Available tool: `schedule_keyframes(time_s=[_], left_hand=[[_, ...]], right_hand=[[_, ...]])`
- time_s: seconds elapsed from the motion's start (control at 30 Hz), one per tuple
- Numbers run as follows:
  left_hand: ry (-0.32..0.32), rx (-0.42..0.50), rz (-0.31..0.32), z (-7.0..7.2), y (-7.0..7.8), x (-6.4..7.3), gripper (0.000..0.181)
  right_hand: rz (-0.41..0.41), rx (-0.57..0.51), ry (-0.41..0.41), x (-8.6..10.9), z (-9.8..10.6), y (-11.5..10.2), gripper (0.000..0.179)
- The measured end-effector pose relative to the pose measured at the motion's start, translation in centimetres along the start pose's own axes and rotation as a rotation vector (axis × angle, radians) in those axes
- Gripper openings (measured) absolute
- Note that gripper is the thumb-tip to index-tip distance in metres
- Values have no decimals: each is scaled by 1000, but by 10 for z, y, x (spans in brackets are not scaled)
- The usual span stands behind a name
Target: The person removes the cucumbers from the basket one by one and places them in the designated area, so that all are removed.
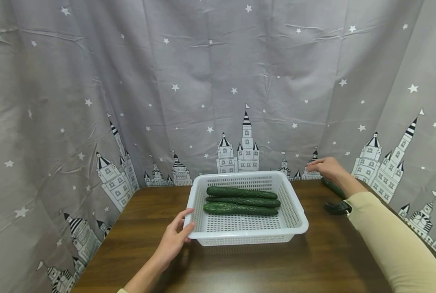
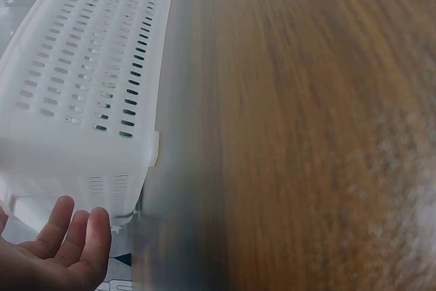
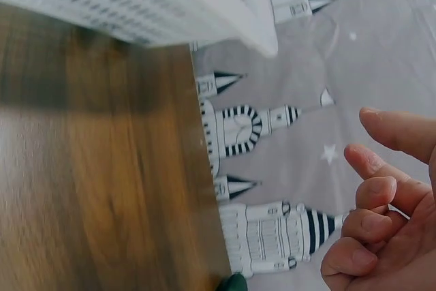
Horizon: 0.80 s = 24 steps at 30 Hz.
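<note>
- At the middle of the head view is one white basket (image 1: 250, 235), with its long side going from nine to three o'clock; whether its bottom touches the brown table (image 1: 148, 228), I cannot tell.
- Inside the basket three cucumbers (image 1: 239, 209) lie side by side, pointing also from nine to three o'clock, with bare floor on their six o'clock side.
- Between eight and nine o'clock of the basket, the left hand (image 1: 174, 236) holds its rim, with the thumb over the edge and other fingers at the outer wall.
- At two o'clock, well apart from the basket, the right hand (image 1: 329, 167) is in the air and holds nothing; thumb and forefinger leave a narrow gap, other fingers bend loosely.
- Just beyond the right forearm, between two and three o'clock, one more cucumber (image 1: 333, 188) lies partly hidden.
- At twelve o'clock hangs the grey curtain (image 1: 203, 101) with stars and castles.
</note>
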<state>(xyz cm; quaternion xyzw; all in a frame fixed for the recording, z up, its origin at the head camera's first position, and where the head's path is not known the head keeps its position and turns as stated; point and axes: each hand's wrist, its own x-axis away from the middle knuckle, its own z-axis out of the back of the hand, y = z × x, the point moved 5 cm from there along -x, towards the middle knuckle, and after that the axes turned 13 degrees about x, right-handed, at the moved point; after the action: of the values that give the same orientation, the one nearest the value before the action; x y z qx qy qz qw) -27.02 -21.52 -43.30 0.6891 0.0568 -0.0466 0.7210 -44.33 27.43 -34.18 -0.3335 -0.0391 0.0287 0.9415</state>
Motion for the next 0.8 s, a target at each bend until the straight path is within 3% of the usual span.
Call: schedule_keyframes(time_s=[0.4, 0.8], left_hand=[[12, -4, 20, 3, -3, -3, 46], [5, -13, 8, 1, -2, -2, 47]], right_hand=[[42, -87, -94, -11, -23, -44, 52], [97, -105, -155, -27, -57, -78, 48]])
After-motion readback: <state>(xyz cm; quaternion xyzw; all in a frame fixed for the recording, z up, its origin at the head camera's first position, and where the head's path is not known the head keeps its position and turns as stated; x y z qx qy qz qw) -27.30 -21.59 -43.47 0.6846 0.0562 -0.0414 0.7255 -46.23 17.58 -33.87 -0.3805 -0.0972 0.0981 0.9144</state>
